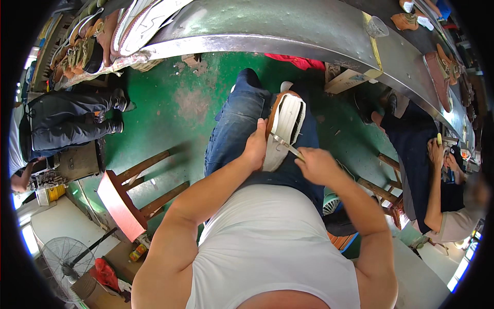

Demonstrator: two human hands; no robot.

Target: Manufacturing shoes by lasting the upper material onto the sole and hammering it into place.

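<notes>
A shoe (288, 116) lies sole-up across my lap, its underside whitish, with brown at the toe and along the left edge. A long dark strip runs down the right part of its underside. My left hand (256, 147) is wrapped round the shoe's left side, thumb toward the toe. In my right hand (318, 166) is a slim metal-headed tool (287, 144) whose head touches the underside near my left hand. Whether that tool is a pair of pincers or a small hammer cannot be told. My fingers hide the heel part of its handle.
A metal-topped workbench (247, 26) curves across the front, bearing white shoe pieces (149, 23) and brown shoes (437, 80). A red-topped wooden stool (121, 206) stands at left, near a fan (67, 265). One person stands at left; another sits working at right.
</notes>
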